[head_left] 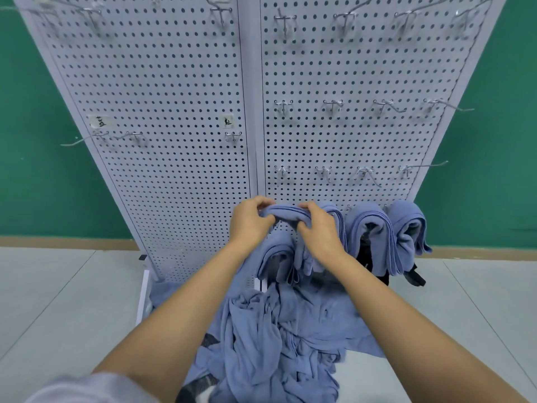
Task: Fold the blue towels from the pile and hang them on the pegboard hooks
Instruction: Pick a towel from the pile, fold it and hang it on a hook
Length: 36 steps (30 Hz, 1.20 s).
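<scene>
Looking down from my head camera, I am gripping a folded blue towel (286, 214) with both hands in front of the lower part of the white pegboard (180, 112). My left hand (250, 221) is clamped on the towel's left end, fingers curling over the top edge, and my right hand (319, 228) is pinching the right end, thumb underneath and fingers over the fold. The towel is stretching between the two hands as a thick horizontal roll, its loose layers drooping below my wrists. Just to the right of my right hand, two more folded towels (369, 237) are hanging side by side from the bottom row of the board, the far one (409, 228) touching its neighbour; I cannot tell whether another is hanging directly behind my right hand. Below my forearms, the pile of unfolded blue towels (279, 338) is lying crumpled on the pale floor (58, 301) at the foot of the board. Rows of bare metal hooks (331, 106) are sticking out higher up, and a green wall (29, 141) is standing behind.
</scene>
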{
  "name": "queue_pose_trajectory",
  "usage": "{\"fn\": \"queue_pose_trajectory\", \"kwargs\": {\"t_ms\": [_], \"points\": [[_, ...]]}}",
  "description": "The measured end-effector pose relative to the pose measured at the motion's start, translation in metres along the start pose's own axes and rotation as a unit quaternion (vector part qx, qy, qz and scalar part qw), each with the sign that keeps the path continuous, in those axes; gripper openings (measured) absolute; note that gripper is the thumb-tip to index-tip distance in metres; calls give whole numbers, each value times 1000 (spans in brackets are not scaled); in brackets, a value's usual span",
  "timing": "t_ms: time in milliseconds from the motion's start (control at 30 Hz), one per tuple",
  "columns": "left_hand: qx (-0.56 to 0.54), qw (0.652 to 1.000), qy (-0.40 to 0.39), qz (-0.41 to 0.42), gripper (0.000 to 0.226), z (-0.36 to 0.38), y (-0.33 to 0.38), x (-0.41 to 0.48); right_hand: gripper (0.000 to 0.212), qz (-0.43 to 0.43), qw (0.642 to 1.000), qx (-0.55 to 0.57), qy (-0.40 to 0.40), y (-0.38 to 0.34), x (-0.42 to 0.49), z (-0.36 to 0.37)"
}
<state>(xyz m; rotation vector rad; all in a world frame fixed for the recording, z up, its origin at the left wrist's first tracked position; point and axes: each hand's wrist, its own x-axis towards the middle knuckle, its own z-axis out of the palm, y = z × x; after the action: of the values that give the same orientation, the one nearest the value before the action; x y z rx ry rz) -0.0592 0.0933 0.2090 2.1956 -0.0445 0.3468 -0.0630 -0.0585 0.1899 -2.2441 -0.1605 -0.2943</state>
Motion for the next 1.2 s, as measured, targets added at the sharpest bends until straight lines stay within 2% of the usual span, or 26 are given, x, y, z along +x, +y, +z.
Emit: {"fn": "queue_pose_trajectory", "kwargs": {"t_ms": [133, 233, 400, 500, 567, 633, 667, 700, 767, 833, 900, 1000, 1200], "points": [[-69, 997, 23, 5, 27, 21, -11, 34, 38, 40, 997, 40, 47, 6, 34, 26], [-120, 992, 31, -20, 29, 43, -33, 47, 41, 63, 996, 40, 53, 19, 45, 49], [-149, 988, 25, -19, 45, 69, -72, 38, 47, 47, 997, 34, 44, 51, 34, 77], [-146, 988, 30, -28, 41, 78, -88, 32, 41, 35, 998, 21, 53, 63, 25, 84], [-123, 991, 30, -32, 36, 82, -94, 29, 38, 20, 995, -62, 80, 68, 20, 87], [-106, 993, 29, -34, 38, 85, -98, 28, 37, -15, 968, -219, 117, 71, 16, 88], [-103, 994, 30, -34, 38, 86, -99, 28, 34, -16, 957, -262, 125, 69, 14, 87], [-104, 994, 31, -33, 39, 86, -100, 28, 31, -2, 959, -262, 108, 66, 14, 87], [-102, 994, 30, -31, 39, 87, -101, 26, 25, 57, 982, -164, 78, 61, 14, 90], [-102, 994, 21, -36, 38, 89, -102, 25, 19, 93, 989, -91, 73, 64, 13, 96], [-97, 994, 8, -55, 34, 92, -106, 24, 16, 74, 988, -103, 82, 72, 8, 100], [-67, 994, -16, -82, 24, 94, -111, 20, 27, 44, 986, -145, 73, 86, 2, 102], [-51, 987, -81, -127, 34, 86, -113, 7, 48, -12, 996, -85, 7, 95, -14, 81]]}}
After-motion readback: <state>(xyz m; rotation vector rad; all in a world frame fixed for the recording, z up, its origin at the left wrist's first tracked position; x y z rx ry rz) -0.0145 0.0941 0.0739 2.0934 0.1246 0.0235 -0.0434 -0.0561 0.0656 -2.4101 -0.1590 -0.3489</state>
